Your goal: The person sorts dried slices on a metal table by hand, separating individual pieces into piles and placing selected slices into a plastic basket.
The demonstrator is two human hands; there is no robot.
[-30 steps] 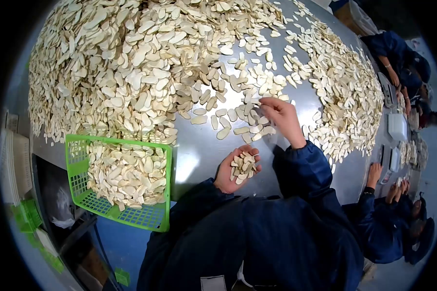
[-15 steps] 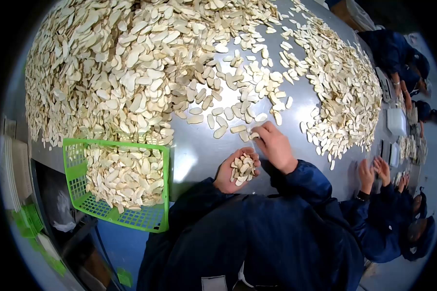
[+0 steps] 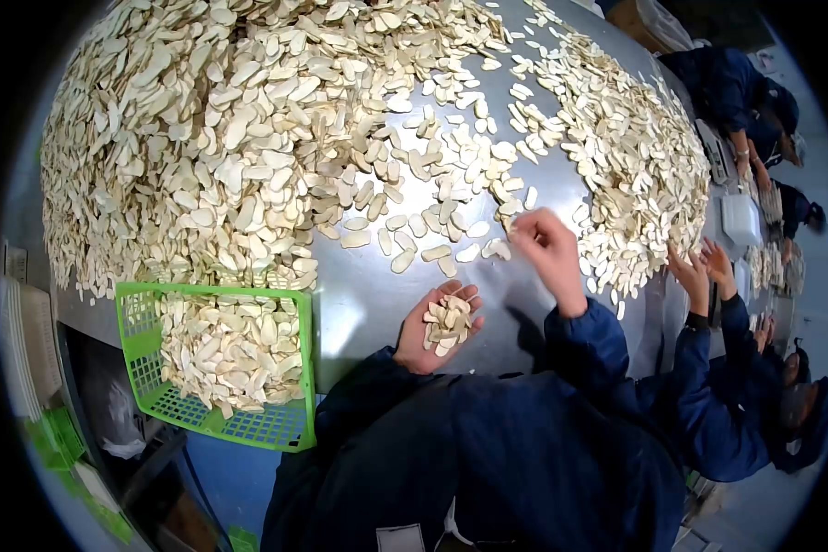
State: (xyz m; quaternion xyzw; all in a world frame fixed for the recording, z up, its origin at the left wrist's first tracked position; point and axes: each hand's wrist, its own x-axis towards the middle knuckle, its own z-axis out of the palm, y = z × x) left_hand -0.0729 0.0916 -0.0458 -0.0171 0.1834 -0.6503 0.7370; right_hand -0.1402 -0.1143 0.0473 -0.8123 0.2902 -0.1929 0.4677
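My left hand (image 3: 423, 333) is palm up near the table's front edge, its fingers curled round a small heap of pale dried slices (image 3: 448, 324). My right hand (image 3: 547, 250) is over the metal table (image 3: 350, 308), up and to the right of my left hand. Its thumb and index finger are pinched at a slice beside several scattered slices (image 3: 432, 253); the fingertips are partly blurred. A very large pile of slices (image 3: 239, 138) covers the table's left and far side.
A green basket (image 3: 306, 368) partly filled with slices stands at the table's left front edge. Another slice pile (image 3: 626, 166) lies on the right. A co-worker's hands (image 3: 699, 276) reach to that pile. Farther right are a white container (image 3: 741, 219) and other people in dark blue clothing.
My right hand moved from beside my left hand up and right to the loose slices. My left hand still holds its heap. The co-worker's hands have reached the right pile.
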